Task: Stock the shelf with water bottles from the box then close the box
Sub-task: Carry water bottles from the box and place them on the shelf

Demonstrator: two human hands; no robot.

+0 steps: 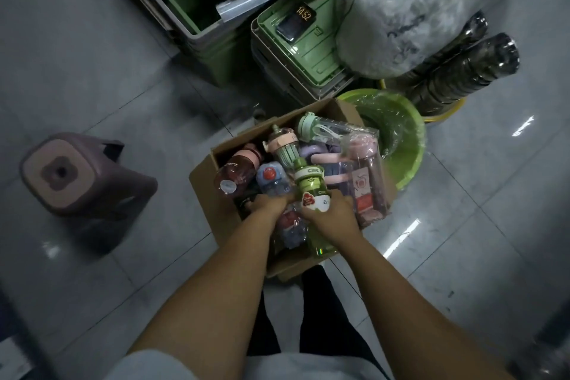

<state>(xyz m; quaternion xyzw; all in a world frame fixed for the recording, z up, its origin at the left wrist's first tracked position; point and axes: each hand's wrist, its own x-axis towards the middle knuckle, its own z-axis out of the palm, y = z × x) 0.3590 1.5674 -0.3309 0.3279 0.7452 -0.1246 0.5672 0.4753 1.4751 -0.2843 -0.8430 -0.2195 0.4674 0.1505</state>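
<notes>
Reaching into open box (200, 182): right hand (331, 214) fingers wrap green bottle (310, 187); left hand (268, 203) fingers buried beside it, grip unclear. Box looks full, no shelf visible; stocking barely begun.

Both arms extended; left hand (269, 203), right hand (331, 213) curled, gripping.
</notes>
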